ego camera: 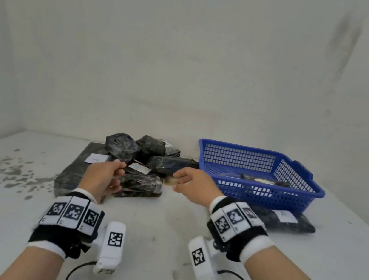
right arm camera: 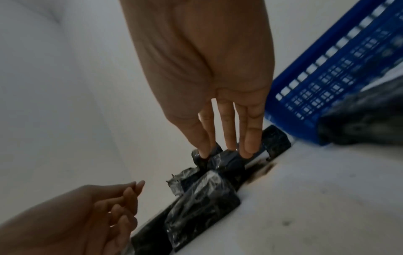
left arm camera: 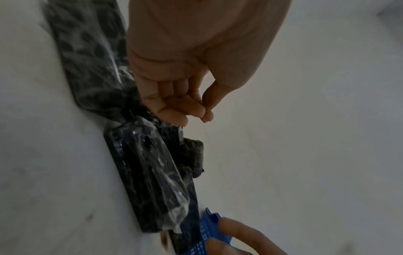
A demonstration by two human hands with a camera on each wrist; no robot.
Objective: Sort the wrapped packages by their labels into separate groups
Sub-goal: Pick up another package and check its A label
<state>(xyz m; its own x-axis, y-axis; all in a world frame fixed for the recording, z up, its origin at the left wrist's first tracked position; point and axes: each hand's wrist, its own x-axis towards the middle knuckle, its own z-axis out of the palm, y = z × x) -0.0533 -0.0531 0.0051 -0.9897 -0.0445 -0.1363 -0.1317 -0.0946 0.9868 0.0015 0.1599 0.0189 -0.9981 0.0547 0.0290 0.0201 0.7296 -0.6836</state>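
Note:
Several black plastic-wrapped packages are piled at the back middle of the table. The lowest is a large flat package (ego camera: pixel 71 176) bearing a white label "A" (ego camera: pixel 96 158). An oblong package (ego camera: pixel 141 185) (left arm camera: pixel 150 172) (right arm camera: pixel 202 195) lies at the front of the pile, and a second white label (ego camera: pixel 138 168) shows behind it. My left hand (ego camera: pixel 118 173) (left arm camera: pixel 196 112) hovers over the oblong package's left end with fingers loosely curled, holding nothing. My right hand (ego camera: pixel 178 180) (right arm camera: pixel 226 148) reaches at the pile's right side with straight fingers; whether they touch a package is unclear.
A blue plastic basket (ego camera: pixel 257 192) (right arm camera: pixel 340 69) stands at the right with one wrapped package (ego camera: pixel 264 180) inside. Another labelled package (ego camera: pixel 286 222) (right arm camera: pixel 366 124) lies on the table in front of the basket. White walls close off the back and left. Grey stains mark the table at left.

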